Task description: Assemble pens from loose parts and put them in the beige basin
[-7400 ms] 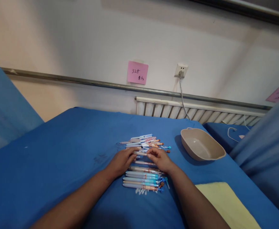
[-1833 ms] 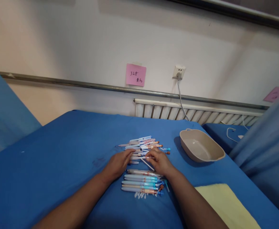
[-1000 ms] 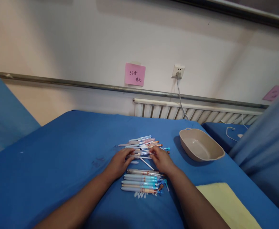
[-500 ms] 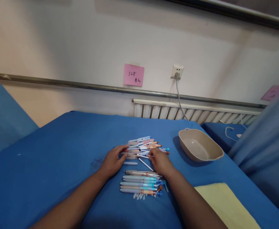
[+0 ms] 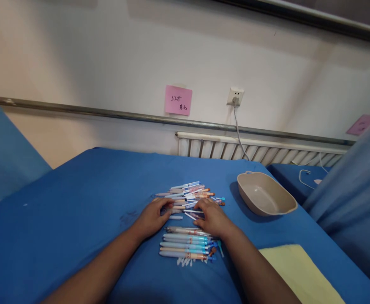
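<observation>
A loose heap of pens and pen parts [image 5: 189, 192] lies on the blue cloth [image 5: 86, 190], and a tidy row of assembled pens [image 5: 185, 244] lies nearer to me. Between them my left hand [image 5: 153, 216] pinches a pen piece at its fingertips. My right hand [image 5: 213, 216] faces it, fingers curled over the other end of a thin pen part. A short white tube [image 5: 175, 218] rests just under my left fingers. Several small clear caps [image 5: 184, 261] sit below the row.
An empty beige oval basin [image 5: 265, 195] stands to the right of the heap. A yellow cloth [image 5: 299, 272] lies at the near right. A radiator [image 5: 257, 150], a wall socket with cable [image 5: 235, 97] and a pink note [image 5: 178, 100] are behind. Blue drapes flank both sides.
Both hands have drawn slightly toward me from the heap and closer together, still working a pen piece between them. The view shifted a little.
</observation>
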A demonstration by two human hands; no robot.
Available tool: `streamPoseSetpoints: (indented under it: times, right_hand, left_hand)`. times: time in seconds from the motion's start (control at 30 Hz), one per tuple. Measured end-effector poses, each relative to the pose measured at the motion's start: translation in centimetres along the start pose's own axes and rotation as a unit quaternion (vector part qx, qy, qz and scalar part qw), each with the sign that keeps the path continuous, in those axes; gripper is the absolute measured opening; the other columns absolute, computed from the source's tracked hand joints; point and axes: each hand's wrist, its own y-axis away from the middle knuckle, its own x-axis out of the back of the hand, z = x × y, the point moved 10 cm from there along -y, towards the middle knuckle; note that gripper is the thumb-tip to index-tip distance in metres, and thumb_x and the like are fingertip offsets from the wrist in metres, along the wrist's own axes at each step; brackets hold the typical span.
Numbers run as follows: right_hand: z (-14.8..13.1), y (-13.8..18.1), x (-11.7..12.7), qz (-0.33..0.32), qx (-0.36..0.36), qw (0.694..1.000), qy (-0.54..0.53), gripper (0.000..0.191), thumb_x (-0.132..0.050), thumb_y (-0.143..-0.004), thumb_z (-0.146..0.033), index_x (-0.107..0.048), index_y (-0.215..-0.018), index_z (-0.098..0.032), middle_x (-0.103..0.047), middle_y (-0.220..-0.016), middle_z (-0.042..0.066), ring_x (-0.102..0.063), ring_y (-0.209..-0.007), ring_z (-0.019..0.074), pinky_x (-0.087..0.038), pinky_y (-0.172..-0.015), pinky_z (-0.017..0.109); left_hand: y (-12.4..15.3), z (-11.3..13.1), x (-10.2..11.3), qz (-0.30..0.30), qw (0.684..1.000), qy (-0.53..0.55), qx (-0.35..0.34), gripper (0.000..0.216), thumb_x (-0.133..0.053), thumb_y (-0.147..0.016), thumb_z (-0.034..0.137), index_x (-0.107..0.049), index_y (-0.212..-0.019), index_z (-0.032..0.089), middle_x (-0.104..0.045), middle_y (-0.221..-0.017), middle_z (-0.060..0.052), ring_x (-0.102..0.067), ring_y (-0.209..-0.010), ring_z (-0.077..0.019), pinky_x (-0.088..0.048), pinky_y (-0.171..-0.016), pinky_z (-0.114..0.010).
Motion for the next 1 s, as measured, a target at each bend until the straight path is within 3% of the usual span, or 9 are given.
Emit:
streamPoseSetpoints:
  times: [0.17, 0.27, 0.33, 0.43, 0.53, 0.6, 0.8, 1.0]
  right_hand:
    - [0.7, -0.1, 1.2, 0.035, -0.01, 0.997, 0.066, 0.027, -0.058, -0.078, -0.014, -0.057, -0.103, -0.022, -0.058, -0.111, 0.008, -0.046, -0.109, 0.0237, -0.032, -0.089, 0.037]
    - [0.5, -0.2, 2.3, 0.076, -0.021, 0.993, 0.085, 0.026, -0.056, -0.079, -0.015, -0.057, -0.104, -0.02, -0.058, -0.112, 0.01, -0.048, -0.106, 0.0251, -0.034, -0.088, 0.038]
    - [0.1, -0.1, 2.2, 0.075, -0.02, 0.996, 0.036, 0.02, -0.057, -0.08, -0.019, -0.059, -0.1, -0.019, -0.061, -0.104, 0.009, -0.053, -0.097, 0.0224, -0.038, -0.083, 0.035]
    - [-0.9, 0.1, -0.4, -0.037, -0.005, 0.993, -0.114, 0.014, -0.059, -0.08, -0.028, -0.061, -0.09, -0.019, -0.064, -0.079, 0.001, -0.057, -0.072, 0.0143, -0.042, -0.064, 0.024]
    - [-2.0, 0.7, -2.4, -0.12, 0.019, 0.974, -0.192, 0.024, -0.068, -0.071, -0.034, -0.063, -0.089, -0.02, -0.063, -0.074, -0.002, -0.056, -0.063, 0.0114, -0.041, -0.055, 0.02]
    - [-2.0, 0.9, -2.7, -0.126, 0.023, 0.973, -0.194, 0.025, -0.07, -0.068, -0.033, -0.064, -0.088, -0.02, -0.063, -0.074, -0.002, -0.056, -0.063, 0.0111, -0.04, -0.055, 0.019]
    - [-0.8, 0.8, -3.4, -0.116, -0.001, 0.97, -0.212, 0.008, -0.059, -0.077, -0.027, -0.063, -0.079, -0.019, -0.061, -0.064, -0.004, -0.051, -0.055, 0.0094, -0.037, -0.051, 0.018]
    - [0.8, -0.3, -3.4, -0.052, -0.051, 0.944, -0.323, 0.008, -0.055, -0.08, -0.023, -0.06, -0.079, -0.017, -0.059, -0.064, -0.003, -0.052, -0.057, 0.0096, -0.038, -0.053, 0.019]
  left_hand:
    - [0.0, 0.7, 0.0, -0.01, 0.999, -0.029, -0.026, 0.027, -0.056, -0.077, 0.026, -0.064, -0.102, 0.02, -0.066, -0.101, -0.007, -0.058, -0.095, -0.022, -0.044, -0.086, -0.035]
    - [0.1, 1.6, -0.1, -0.023, 0.998, -0.028, -0.047, 0.026, -0.056, -0.078, 0.027, -0.063, -0.102, 0.02, -0.066, -0.096, -0.006, -0.058, -0.092, -0.0212, -0.044, -0.084, -0.034]
    - [0.3, 2.3, -0.4, -0.036, 0.997, -0.018, -0.065, 0.025, -0.056, -0.079, 0.028, -0.063, -0.102, 0.021, -0.066, -0.093, -0.005, -0.058, -0.09, -0.0202, -0.044, -0.083, -0.033]
    - [0.5, 3.0, -0.7, -0.051, 0.995, -0.005, -0.081, 0.023, -0.054, -0.081, 0.027, -0.063, -0.101, 0.021, -0.066, -0.091, -0.004, -0.057, -0.09, -0.0191, -0.043, -0.083, -0.031]
    - [0.6, 3.1, -0.7, -0.053, 0.996, -0.003, -0.076, 0.022, -0.052, -0.082, 0.026, -0.063, -0.101, 0.021, -0.066, -0.092, -0.004, -0.057, -0.09, -0.0188, -0.043, -0.083, -0.031]
    - [0.5, 3.0, -0.7, -0.05, 0.996, 0.0, -0.067, 0.023, -0.051, -0.082, 0.027, -0.063, -0.101, 0.021, -0.066, -0.091, -0.004, -0.057, -0.088, -0.0186, -0.043, -0.082, -0.031]
    - [0.7, 3.3, -0.7, -0.05, 0.997, 0.021, -0.059, 0.022, -0.049, -0.084, 0.03, -0.064, -0.098, 0.02, -0.066, -0.09, -0.004, -0.058, -0.087, -0.0178, -0.044, -0.081, -0.03]
    - [1.0, 4.0, -0.9, -0.056, 0.993, 0.055, -0.083, 0.029, -0.053, -0.083, 0.036, -0.06, -0.108, 0.022, -0.062, -0.111, -0.006, -0.055, -0.103, -0.0203, -0.042, -0.091, -0.034]
